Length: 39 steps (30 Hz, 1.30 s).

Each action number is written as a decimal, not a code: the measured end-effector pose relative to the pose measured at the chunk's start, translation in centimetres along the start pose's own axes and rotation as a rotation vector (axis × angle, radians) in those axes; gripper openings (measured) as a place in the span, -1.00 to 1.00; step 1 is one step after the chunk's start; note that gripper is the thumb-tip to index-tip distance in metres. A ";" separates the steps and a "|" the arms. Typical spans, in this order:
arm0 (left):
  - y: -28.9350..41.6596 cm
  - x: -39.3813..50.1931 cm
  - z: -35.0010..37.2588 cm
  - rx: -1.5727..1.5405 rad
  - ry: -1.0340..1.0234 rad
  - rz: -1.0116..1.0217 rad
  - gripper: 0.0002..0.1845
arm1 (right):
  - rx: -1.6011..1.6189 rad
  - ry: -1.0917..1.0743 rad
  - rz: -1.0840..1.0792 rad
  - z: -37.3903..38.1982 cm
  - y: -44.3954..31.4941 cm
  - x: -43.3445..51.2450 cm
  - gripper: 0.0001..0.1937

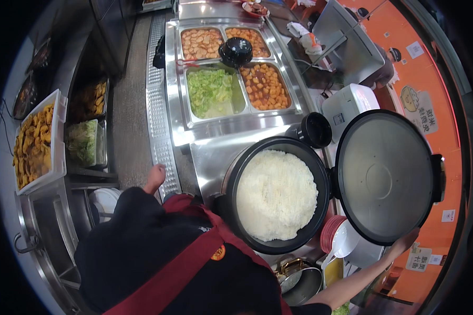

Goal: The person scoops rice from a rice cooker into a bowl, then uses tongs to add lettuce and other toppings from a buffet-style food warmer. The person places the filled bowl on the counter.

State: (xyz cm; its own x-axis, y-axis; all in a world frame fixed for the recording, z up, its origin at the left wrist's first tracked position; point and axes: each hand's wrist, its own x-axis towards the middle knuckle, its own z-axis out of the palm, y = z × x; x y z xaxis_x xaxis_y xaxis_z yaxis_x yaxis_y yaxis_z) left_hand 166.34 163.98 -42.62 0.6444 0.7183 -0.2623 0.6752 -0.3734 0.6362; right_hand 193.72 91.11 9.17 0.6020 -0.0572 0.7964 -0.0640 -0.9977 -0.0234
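Note:
My left hand (156, 177) hangs by my side above the floor, fingers curled in, with nothing seen in it. At the rim of the raised lid (386, 177) of a big black rice cooker is my right hand (408, 241), gripping the edge; some fingers are hidden. The cooker (323, 204) stands in the steel counter before me, its lid tipped back to the far right. Cooked white rice (276, 195) fills much of its pot. Beside it are a stack of red plastic bowls (331, 235) and a white rice paddle (331, 255).
Steel food pans hold chopped lettuce (209, 90) and diced food in sauce (265, 86). A black bowl (235, 52) rests over the pans' dividers. Left stands a white tub (59, 157) of fried pieces. A pot (301, 281) sits near my right arm.

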 end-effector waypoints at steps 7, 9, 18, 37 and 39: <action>25.0 4.9 -8.8 -0.587 0.256 0.433 -0.77 | 0.237 -0.387 -0.168 -9.7 -8.4 -11.0 -0.40; 32.1 3.1 -10.8 -0.635 0.197 0.659 -0.78 | 0.217 -0.514 -0.288 -13.1 -12.4 -13.9 -0.31; 39.5 -6.5 -11.0 -0.840 -0.264 1.031 -0.82 | 0.199 -0.582 -0.538 -11.5 -21.5 -26.0 -0.11; 39.6 -33.4 -4.8 -0.492 -1.485 1.576 -0.84 | 0.308 -0.444 0.978 -20.0 -26.1 -53.5 -0.45; 36.7 -39.5 -4.7 -0.405 -1.715 1.706 -0.83 | 0.268 -0.521 1.297 -22.9 -28.3 -63.8 -0.49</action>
State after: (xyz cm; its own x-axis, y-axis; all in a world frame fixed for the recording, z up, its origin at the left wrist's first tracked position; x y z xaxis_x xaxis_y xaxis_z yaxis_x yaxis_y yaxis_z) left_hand 164.00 124.70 -5.49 0.0569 -0.9027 0.4266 -0.4361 0.3619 0.8239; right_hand 138.91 123.80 -27.12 0.4572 -0.8697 -0.1857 -0.6728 -0.2017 -0.7117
